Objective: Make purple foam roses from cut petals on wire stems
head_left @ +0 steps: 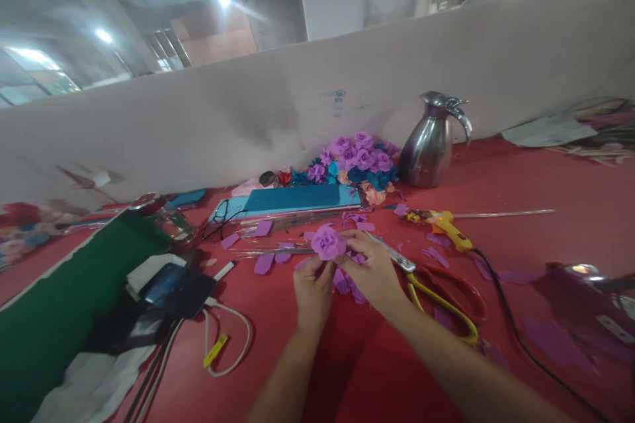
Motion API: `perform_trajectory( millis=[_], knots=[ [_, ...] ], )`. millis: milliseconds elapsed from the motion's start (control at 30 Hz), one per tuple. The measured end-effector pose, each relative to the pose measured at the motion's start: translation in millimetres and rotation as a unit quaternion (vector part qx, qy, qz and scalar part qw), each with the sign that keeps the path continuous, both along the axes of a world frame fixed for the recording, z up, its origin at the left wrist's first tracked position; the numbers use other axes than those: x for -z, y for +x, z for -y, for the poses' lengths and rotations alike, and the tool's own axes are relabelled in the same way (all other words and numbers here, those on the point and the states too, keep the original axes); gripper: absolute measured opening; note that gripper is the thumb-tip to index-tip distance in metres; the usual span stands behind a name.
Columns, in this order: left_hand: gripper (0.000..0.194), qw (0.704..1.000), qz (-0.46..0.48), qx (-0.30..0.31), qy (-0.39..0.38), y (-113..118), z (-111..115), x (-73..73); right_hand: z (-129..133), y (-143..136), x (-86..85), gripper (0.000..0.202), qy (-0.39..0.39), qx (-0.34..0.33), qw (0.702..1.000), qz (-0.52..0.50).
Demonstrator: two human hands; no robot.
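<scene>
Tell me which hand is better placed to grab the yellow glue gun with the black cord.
Right, most likely: the bare right hand is nearer the glue gun; the bare left hand would reach across it. Both are at the purple, many-petalled flower, which the left could hold.

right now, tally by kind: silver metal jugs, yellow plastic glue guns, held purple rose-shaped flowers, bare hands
silver metal jug: 1
yellow glue gun: 1
held purple flower: 1
hands, left hand and right hand: 2
total: 5

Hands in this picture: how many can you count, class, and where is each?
2: the left hand, just below the purple flower; the right hand, at that flower's right side. No others show.
</scene>
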State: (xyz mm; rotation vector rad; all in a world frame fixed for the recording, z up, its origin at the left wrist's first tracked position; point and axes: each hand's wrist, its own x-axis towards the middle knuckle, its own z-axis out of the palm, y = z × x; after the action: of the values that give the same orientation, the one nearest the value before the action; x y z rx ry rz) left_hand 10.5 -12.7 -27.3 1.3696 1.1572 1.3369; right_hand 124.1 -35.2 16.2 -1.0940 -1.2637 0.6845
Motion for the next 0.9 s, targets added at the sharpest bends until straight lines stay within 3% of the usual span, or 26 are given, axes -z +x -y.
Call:
perform_trajectory(
  millis=[267, 567, 733, 900],
  knots=[
    [0.023, 1.000, -0.008, 0.019, 0.017, 0, 0, 3.3, -3, 1, 5.9, 0.017, 0.012, 0.001, 1.000, 0.023],
    [0.018, 0.999, 0.003, 0.037, -0.002, 3, 2, -4.7, -8, 2, 13.2, 0.011, -0.009, 0.028, 0.999, 0.024],
    [0.021, 0.990, 0.108, 0.069, -0.056, 4, -1, -3.8, -12, 4, 21.2, 0.018, -0.086, -0.021, 0.994, -0.070],
    [0.022, 0.977, 0.171, 0.079, -0.104, 7, 0, -7.9, -14, 2, 26.8, 0.031, -0.169, -0.080, 0.958, -0.215]
  ],
)
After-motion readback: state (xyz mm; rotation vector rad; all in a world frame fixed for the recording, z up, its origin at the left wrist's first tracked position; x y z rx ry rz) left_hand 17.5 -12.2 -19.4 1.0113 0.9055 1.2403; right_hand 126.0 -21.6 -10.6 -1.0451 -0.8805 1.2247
